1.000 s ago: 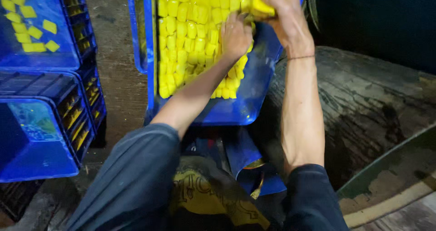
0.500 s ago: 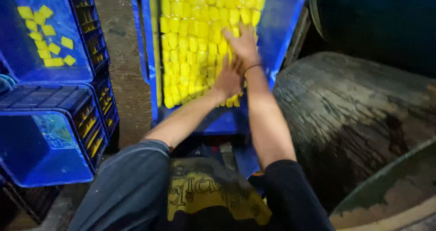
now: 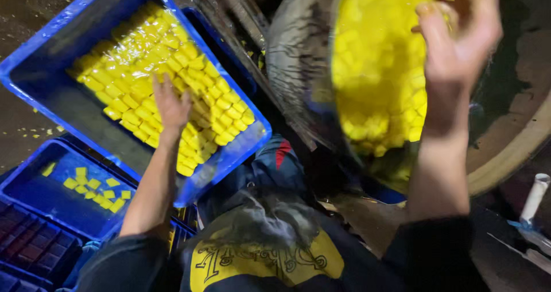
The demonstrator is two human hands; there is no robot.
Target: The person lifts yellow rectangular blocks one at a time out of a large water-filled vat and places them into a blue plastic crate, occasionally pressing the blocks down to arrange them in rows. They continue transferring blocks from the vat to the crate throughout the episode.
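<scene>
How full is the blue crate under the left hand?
Partly full. The blue crate holds a single layer of yellow cubes across its middle; bare blue floor shows along its lower side. The left hand rests on them.

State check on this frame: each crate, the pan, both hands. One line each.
Large blue crate: tilted, packed with rows of yellow cubes.
Lower blue crate: nearly bare, a few scattered cubes.
Dark lattice crate: contents not visible.
Round pan: tipped on edge, full of yellow cubes.
Left hand: open, flat on the cubes in the large crate.
Right hand: raised at the pan's rim, blurred; grip unclear.
</scene>
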